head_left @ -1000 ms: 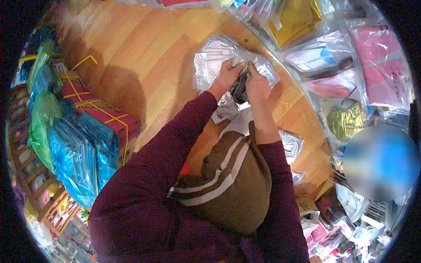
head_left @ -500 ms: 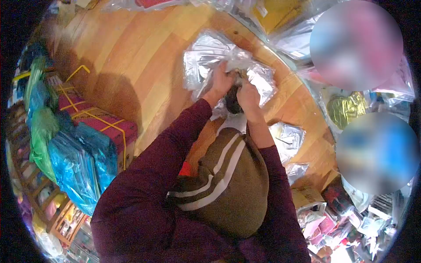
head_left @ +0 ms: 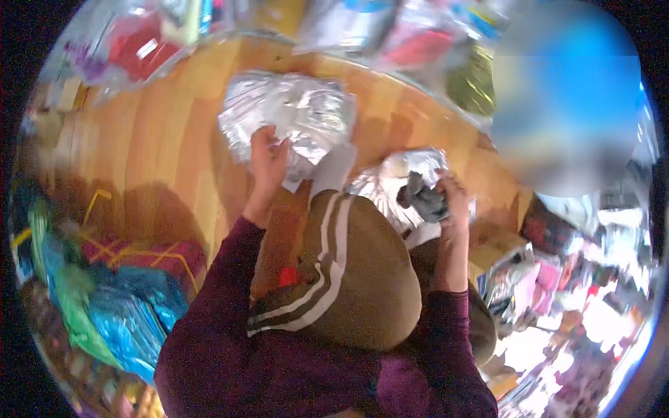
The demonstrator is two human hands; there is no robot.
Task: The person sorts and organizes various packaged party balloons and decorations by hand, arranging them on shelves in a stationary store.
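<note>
My left hand [head_left: 266, 159] rests on a stack of clear plastic bags [head_left: 293, 111] lying on the wooden floor [head_left: 153, 139], its fingers curled over the stack's near edge. My right hand [head_left: 451, 195] is off to the right and grips a clear bag with a dark grey item [head_left: 421, 195] in it, held just above the floor. My knee in brown trousers with white stripes [head_left: 341, 272] sits between the two arms. Both sleeves are dark red.
Packaged goods in plastic lie along the far edge of the floor [head_left: 390, 35] and at the right [head_left: 543, 292]. Blue and green bagged bundles [head_left: 104, 306] and a red box with yellow straps [head_left: 150, 254] sit at the left. Another person is partly in view at upper right.
The hands were together on one bag over the stack. Now they are apart: the right hand has carried the bagged dark item to the right, the left stays on the stack. The view swung right.
</note>
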